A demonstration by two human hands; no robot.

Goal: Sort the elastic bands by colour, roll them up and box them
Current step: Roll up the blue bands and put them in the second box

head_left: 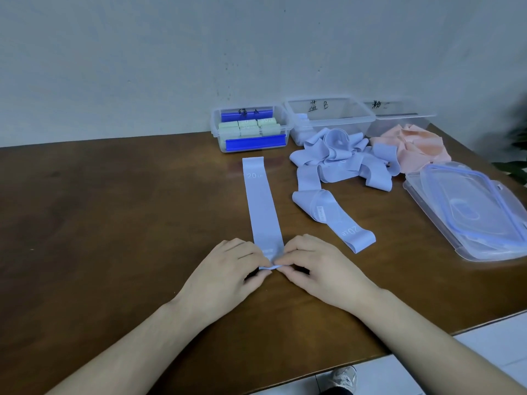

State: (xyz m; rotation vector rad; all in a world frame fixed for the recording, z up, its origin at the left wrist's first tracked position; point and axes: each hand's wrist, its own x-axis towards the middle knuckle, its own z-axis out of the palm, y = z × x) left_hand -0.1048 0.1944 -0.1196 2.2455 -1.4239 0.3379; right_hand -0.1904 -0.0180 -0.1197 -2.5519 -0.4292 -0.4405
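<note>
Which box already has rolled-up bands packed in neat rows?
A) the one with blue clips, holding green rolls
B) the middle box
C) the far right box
A: the box with blue clips holds neat rows of green rolls.

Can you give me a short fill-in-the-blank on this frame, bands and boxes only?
1. Both hands, left hand and right hand, pinch the near end of a flat ____ band.
2. The box with blue clips holds rolled ____ bands.
3. The pink bands lie in a loose ____ on the table.
4. The number printed on the flat band is ____.

Missing words: blue; green; pile; 20
</note>
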